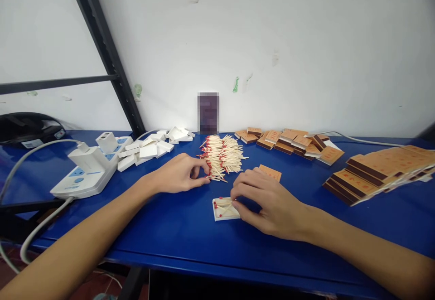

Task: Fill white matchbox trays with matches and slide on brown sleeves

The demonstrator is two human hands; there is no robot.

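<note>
At the near left edge of a heap of red-tipped matches, my left hand has its thumb and forefinger curled around a few match ends. A small white matchbox tray lies in front of me with several matches inside, some crossing each other. My right hand bends over the tray's right end, its thumb and fingers closed at the matches there and hiding that end. Just behind this hand lies an orange matchbox sleeve, partly covered by it.
White empty trays are piled at the back left, beside a power strip with plugs and cables. Orange matchbox sleeves lie scattered at the back right; stacked ones stand farther right. A blurred dark panel leans against the wall.
</note>
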